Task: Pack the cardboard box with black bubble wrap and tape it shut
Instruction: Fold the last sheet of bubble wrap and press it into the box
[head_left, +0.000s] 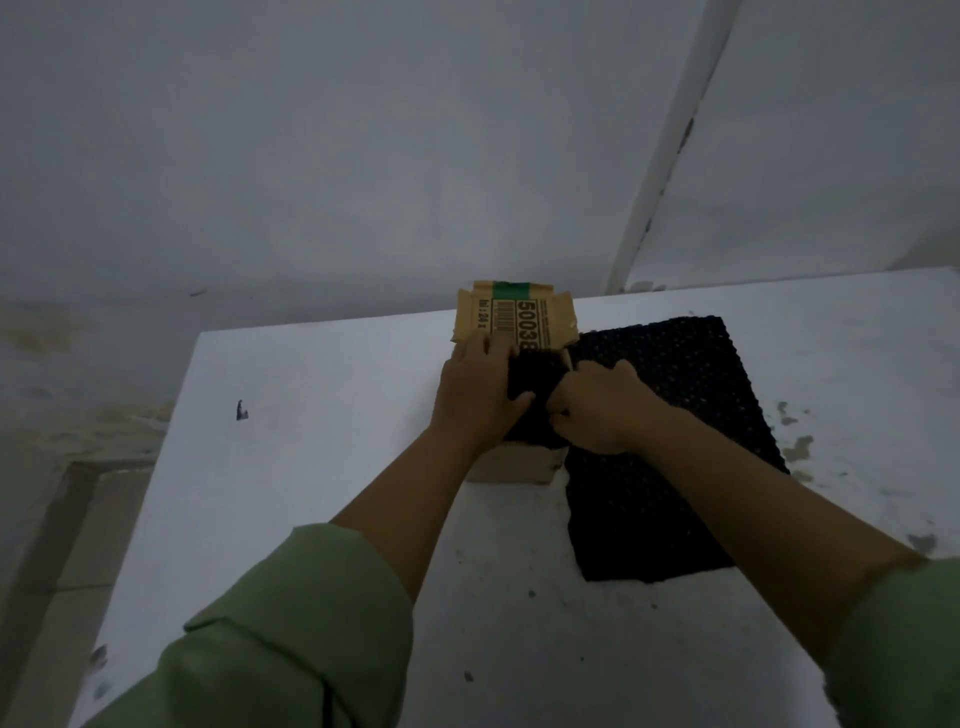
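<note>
A small cardboard box (511, 317) stands open on the white table, its far flap raised and printed with a barcode, numbers and a green strip. A wad of black bubble wrap (535, 374) sits in the box mouth. My left hand (475, 392) presses on its left side, fingers curled over it. My right hand (605, 408) grips its right side. The box's near wall (514, 465) shows below my hands. A flat sheet of black bubble wrap (670, 441) lies on the table right of the box, partly under my right forearm.
The white table (311, 467) has its left edge near a tiled floor (62, 519) and its far edge close behind the box. Grey walls stand beyond. Dark stains mark the table's right side (797, 449). A small dark speck (241, 410) lies left of the box.
</note>
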